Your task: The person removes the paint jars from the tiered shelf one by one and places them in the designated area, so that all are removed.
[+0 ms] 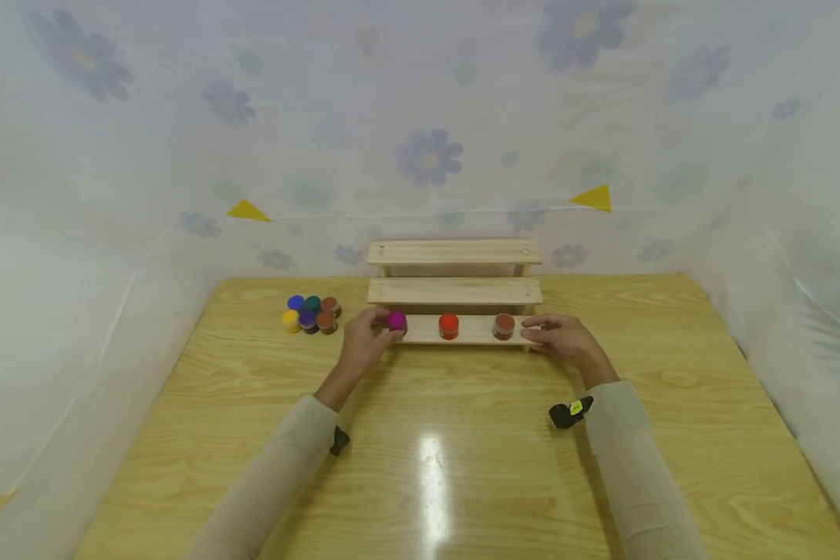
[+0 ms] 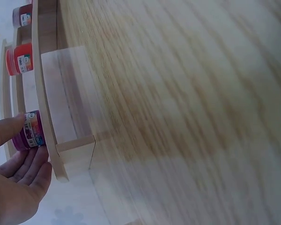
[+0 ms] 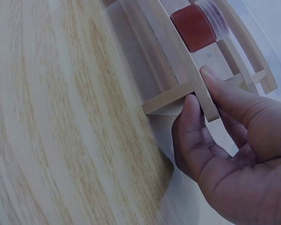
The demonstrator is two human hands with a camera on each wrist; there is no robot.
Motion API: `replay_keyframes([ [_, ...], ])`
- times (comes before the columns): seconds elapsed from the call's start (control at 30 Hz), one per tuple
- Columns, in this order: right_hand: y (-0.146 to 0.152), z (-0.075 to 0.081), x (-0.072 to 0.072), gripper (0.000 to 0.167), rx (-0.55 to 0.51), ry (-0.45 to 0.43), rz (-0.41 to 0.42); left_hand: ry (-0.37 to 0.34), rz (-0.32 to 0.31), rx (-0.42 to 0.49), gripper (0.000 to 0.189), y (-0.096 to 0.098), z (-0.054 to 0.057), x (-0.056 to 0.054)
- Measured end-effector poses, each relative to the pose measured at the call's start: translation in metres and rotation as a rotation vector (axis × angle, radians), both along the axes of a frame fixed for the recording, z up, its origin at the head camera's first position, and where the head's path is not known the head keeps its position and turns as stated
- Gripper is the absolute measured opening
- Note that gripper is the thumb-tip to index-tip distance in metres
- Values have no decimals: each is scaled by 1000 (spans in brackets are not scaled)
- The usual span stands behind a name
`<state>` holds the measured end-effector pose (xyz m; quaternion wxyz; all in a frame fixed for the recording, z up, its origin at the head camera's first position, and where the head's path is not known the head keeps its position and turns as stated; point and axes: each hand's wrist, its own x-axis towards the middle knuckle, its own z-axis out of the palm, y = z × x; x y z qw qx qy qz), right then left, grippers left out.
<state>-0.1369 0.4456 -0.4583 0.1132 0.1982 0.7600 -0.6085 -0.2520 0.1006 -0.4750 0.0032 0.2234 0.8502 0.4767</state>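
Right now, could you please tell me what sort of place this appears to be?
Probably a screened-off tabletop workspace: flower-printed sheeting encloses a wood-grain table, where a three-tier wooden rack holds small coloured jars.

- Purple jar (image 1: pixel 397 323): labelled, upright at the left end of the lowest shelf (image 1: pixel 423 330), pinched by the left hand (image 1: pixel 364 341).
- Wooden rack (image 1: pixel 455 292): pale, three stepped shelves, standing; the right hand (image 1: pixel 565 339) grips the lowest shelf's right end.
- Red jar (image 1: pixel 449 327): upright, mid-shelf.
- Brown jar (image 1: pixel 503 327): upright on that shelf, just beside the right hand.
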Motion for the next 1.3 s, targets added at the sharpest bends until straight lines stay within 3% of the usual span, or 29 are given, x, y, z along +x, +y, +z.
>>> replay_keyframes([
  [0.23, 1, 0, 1, 43, 0, 9, 3, -12, 1, -3, 36, -1, 1, 0],
  [0.6, 1, 1, 2, 49, 5, 18, -1, -94, 32, 29, 37, -4, 7, -3],
  [0.8, 0, 0, 4, 50, 8, 18, 4, -53, 12, 39, 39, -15, 12, -5],
  [1.0, -7, 0, -2, 45, -30, 37, 24, 7, 71, 30, 38, -35, 17, -7],
  [1.17, -6, 5, -2, 44, -25, 17, -6, 14, 63, 18, 37, -43, 19, -11],
  [1.3, -3, 7, 0, 48, -29, 5, -4, 8, 96, 12, 37, -48, 20, -13],
])
